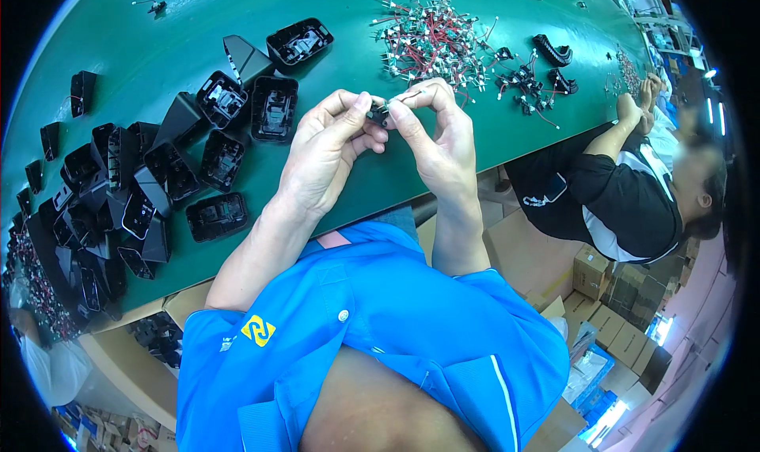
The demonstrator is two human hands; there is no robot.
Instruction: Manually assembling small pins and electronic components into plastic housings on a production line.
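Both my hands meet over the near edge of the green table. Pinched in the fingers of my left hand is a small black plastic part. My right hand presses thumb and forefinger together on a thin wire beside that part. Fingertips hide much of both pieces, so how they join cannot be made out. Just beyond my right hand lies a heap of red and green wires with white connectors. Left of my hands, an open black housing rests on the table.
Many black housings are piled on the left of the green table. Black parts with wires and a curved black piece lie to the right. Another person works at the far right. Cardboard boxes stand below.
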